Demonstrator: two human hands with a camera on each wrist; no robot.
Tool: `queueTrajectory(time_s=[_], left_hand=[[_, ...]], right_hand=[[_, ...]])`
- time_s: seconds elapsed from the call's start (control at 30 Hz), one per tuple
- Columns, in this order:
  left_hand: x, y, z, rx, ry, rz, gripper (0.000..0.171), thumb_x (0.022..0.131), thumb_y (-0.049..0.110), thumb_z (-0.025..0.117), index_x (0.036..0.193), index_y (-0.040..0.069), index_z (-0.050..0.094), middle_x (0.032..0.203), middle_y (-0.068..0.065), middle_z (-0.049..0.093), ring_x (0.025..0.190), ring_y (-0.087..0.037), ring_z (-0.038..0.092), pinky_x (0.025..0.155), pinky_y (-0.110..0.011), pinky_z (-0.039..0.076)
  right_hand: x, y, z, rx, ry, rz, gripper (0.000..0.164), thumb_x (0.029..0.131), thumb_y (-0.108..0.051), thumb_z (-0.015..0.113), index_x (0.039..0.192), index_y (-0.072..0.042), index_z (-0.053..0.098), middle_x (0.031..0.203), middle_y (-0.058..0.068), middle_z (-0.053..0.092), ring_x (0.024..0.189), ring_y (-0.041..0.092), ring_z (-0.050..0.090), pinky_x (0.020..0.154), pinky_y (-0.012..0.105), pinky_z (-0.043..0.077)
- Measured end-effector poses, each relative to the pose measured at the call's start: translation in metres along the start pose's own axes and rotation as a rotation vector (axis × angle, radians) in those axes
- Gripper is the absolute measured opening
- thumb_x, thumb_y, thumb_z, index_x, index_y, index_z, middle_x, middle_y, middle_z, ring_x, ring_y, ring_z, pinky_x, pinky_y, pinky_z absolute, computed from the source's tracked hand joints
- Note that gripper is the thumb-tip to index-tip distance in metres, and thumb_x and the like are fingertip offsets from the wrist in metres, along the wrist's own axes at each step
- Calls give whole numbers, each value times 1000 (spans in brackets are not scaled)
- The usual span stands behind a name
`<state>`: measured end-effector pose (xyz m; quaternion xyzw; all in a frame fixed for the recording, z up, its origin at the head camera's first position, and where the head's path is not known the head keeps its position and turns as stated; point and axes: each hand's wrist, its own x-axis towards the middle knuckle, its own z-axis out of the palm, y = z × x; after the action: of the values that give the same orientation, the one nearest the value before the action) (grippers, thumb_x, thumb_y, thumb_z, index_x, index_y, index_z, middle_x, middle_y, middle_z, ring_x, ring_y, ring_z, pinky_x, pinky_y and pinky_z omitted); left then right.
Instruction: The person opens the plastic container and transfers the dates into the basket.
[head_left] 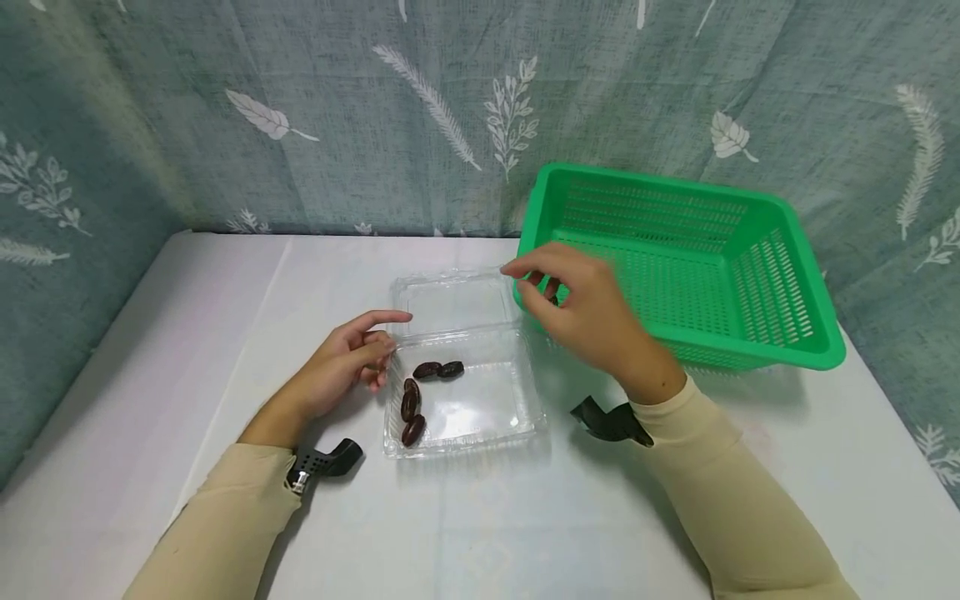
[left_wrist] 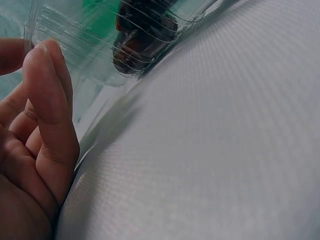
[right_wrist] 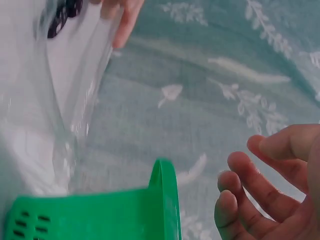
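Clear plastic forms the one box (head_left: 480, 417) I see mid-view, its lid (head_left: 457, 300) laid back at 12 o'clock. I count four dates (head_left: 411, 402) in it: two end to end towards 11 o'clock, two towards 8. The left hand (head_left: 341, 371) pinches the box's rim at 10 o'clock, index finger stretched over the lid's edge. At 2 o'clock from the box stands one green basket (head_left: 675, 179); over its 9 o'clock end hangs the right hand (head_left: 581, 304), fingers loosely bent. A dark bit shows by those fingers; I cannot tell whether they hold it. I count two black wrist mounts (head_left: 322, 461).
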<state>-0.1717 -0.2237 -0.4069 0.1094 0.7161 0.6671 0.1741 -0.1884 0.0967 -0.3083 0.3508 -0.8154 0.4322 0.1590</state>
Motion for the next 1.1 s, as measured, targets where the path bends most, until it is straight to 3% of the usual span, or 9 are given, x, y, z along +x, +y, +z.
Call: queueTrajectory(time_s=[0.33,0.53,0.7,0.83,1.1], left_hand=[[1,1,1,12,3,6,40,104,14,51,144,11,46,77,2,51,59,-10,59,53,-23,54],[1,0,0,-1,-8,9,39,103,14,51,142,13,48,77,2,51,59,-11,60,52,-24,54],[1,-2,-1,-45,-25,27,41,102,8,53,142,15,49,78,4,52,60,-10,61,51,-21,53],[1,-2,-1,-48,-28,37,42,101,6,54,142,14,48,81,5,54,61,-9,61,51,-20,53],[-1,-4,-3,-24,-21,38,45,101,8,55,145,12,46,85,4,55,61,-10,61,52,-21,52]], right_hand=[[-10,-15,35,43,-157,-49,20,91,-3,61,105,-6,75,99,5,72,87,14,64,69,33,56],[-19,-23,57,60,-252,-2,21,91,-4,63,108,-9,75,104,3,71,85,13,64,68,26,56],[-24,-24,73,66,-334,24,23,92,-4,63,111,-9,74,104,2,72,86,10,64,71,31,58],[-28,-25,82,70,-420,31,26,94,-4,61,117,-6,72,110,5,74,91,12,65,76,28,58],[-31,-29,100,20,-534,154,30,94,-7,62,123,-7,70,113,4,72,86,13,62,75,19,52]])
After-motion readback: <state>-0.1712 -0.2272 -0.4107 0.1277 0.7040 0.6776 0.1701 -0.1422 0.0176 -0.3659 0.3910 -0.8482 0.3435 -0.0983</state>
